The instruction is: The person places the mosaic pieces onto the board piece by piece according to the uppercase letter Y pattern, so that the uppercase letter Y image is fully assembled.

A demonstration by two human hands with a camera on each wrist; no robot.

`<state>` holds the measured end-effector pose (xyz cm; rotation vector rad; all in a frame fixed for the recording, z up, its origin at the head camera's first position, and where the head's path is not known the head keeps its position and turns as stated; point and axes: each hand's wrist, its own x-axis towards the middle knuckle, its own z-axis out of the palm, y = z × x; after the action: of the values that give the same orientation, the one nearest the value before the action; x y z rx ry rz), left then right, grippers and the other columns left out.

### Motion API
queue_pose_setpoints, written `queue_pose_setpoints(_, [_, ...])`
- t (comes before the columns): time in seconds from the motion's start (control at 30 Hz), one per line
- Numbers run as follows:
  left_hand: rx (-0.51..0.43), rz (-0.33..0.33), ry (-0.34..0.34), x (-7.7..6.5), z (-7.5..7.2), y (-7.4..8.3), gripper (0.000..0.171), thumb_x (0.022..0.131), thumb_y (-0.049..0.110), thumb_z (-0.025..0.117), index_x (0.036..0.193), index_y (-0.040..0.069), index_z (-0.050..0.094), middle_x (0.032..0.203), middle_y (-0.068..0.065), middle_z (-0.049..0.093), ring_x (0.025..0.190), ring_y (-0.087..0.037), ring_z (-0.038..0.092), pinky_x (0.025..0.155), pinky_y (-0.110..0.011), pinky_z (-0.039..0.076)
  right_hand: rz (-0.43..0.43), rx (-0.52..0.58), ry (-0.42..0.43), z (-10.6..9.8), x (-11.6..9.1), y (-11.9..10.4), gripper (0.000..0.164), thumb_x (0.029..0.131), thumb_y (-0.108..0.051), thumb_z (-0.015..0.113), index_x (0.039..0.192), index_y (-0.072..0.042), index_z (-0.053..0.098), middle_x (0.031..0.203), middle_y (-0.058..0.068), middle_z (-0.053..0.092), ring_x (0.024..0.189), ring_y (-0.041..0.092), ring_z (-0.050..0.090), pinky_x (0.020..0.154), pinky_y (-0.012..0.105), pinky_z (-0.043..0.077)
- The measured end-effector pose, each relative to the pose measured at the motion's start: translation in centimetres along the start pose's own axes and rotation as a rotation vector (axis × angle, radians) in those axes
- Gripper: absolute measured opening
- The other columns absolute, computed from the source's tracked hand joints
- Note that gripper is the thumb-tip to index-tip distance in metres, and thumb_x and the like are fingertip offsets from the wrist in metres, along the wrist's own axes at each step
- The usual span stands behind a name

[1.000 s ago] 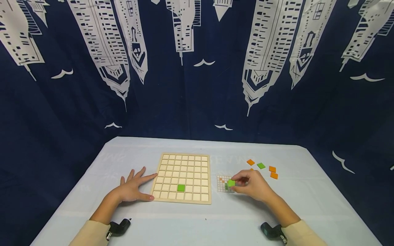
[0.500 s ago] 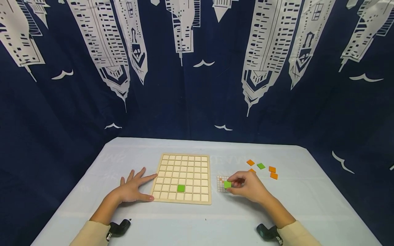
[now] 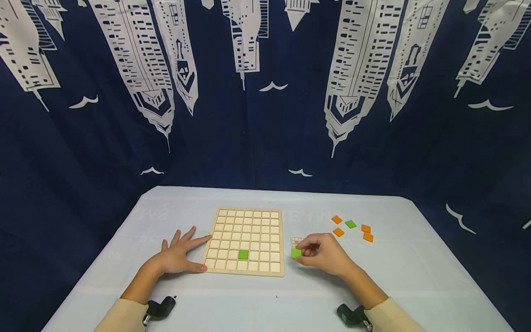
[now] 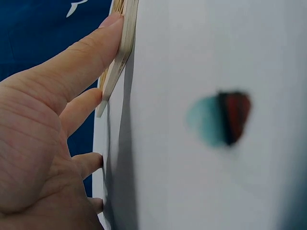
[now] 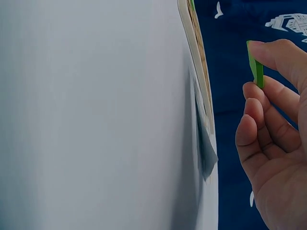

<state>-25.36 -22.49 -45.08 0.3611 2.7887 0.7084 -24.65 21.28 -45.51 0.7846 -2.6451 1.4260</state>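
Since the earlier head views, my right grip (image 3: 325,253) has slid leftward, carrying a green square tile (image 3: 296,253) across the printed grid card (image 3: 294,240) toward the board; my left grip (image 3: 178,257) has stayed where it was.

My right grip pinches that tile between thumb and index finger, the other fingers curled in behind. The right wrist view shows the tile on edge to that camera and raised off the surface. I take it I hold it near one side so most of its face stays free. The card lies under and just beyond this grip, mostly hidden by it, presumably kept there for glancing at.

My left grip is spread wide, thumb and index fingertip touching the near side of the gridded wooden board (image 3: 283,249), probably to steady it. The board lies between my two grips, with another green tile (image 3: 243,254) seated in its second row from me. Beyond my right grip and to its right, orange tiles (image 3: 366,228) and one loose green tile (image 3: 351,224) lie scattered, likely left within easy reach.

Beneath both grips the surface (image 3: 249,306) is white; well behind them hangs a navy curtain (image 3: 249,143) printed with upside-down white towers and birds.
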Motion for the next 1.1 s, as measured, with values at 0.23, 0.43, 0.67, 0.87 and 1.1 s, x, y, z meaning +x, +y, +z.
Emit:
queue_pose_setpoints(0.23, [0.004, -0.013, -0.002, 0.0, 0.1, 0.0, 0.098, 0.069, 0.056, 0.088, 0.154, 0.028, 0.048, 0.168, -0.03, 0.013, 0.15, -0.065, -0.005, 0.106, -0.088, -0.004, -0.027, -0.007, 0.003, 0.8, 0.3, -0.4, 0.023, 0.074, -0.015, 0.092, 0.093, -0.013, 0.079, 0.078, -0.001, 0.072, 0.067, 0.004, 0.06, 0.063, 0.022, 0.056])
queue_pose_setpoints(0.43, [0.001, -0.018, 0.0, -0.2, 0.0, 0.2, 0.097, 0.069, 0.055, 0.089, 0.154, 0.028, 0.049, 0.168, -0.03, 0.014, 0.15, -0.065, -0.005, 0.106, -0.088, -0.005, -0.031, -0.001, -0.023, 1.3, 0.6, -1.0, 0.022, 0.074, -0.015, 0.092, 0.092, -0.014, 0.079, 0.078, 0.001, 0.073, 0.066, 0.004, 0.059, 0.063, 0.023, 0.056])
queue_pose_setpoints(0.67, [0.013, -0.011, 0.001, -0.1, 0.0, 0.3, 0.098, 0.069, 0.056, 0.088, 0.154, 0.027, 0.048, 0.168, -0.03, 0.015, 0.15, -0.065, -0.004, 0.106, -0.089, -0.003, -0.025, 0.02, -0.04, 2.0, 1.1, -1.5, 0.021, 0.074, -0.015, 0.092, 0.091, -0.013, 0.08, 0.075, -0.004, 0.072, 0.065, 0.003, 0.059, 0.062, 0.023, 0.056])
queue_pose_setpoints(0.87, [0.013, -0.014, -0.002, 0.0, 0.1, 0.2, 0.098, 0.069, 0.057, 0.088, 0.154, 0.028, 0.048, 0.168, -0.029, 0.014, 0.15, -0.064, -0.004, 0.107, -0.088, -0.003, -0.015, 0.026, -0.049, 2.7, 1.7, -1.9, 0.021, 0.074, -0.016, 0.092, 0.091, -0.014, 0.08, 0.075, -0.004, 0.073, 0.063, 0.003, 0.059, 0.061, 0.022, 0.055])
queue_pose_setpoints(1.1, [0.011, -0.019, -0.003, -0.1, 0.0, 0.3, 0.098, 0.069, 0.056, 0.088, 0.154, 0.029, 0.048, 0.168, -0.029, 0.014, 0.151, -0.064, -0.004, 0.106, -0.088, -0.003, -0.034, 0.054, -0.068, 3.4, 2.6, -2.3, 0.021, 0.074, -0.016, 0.093, 0.09, -0.013, 0.08, 0.073, -0.002, 0.071, 0.063, 0.004, 0.06, 0.06, 0.023, 0.056])
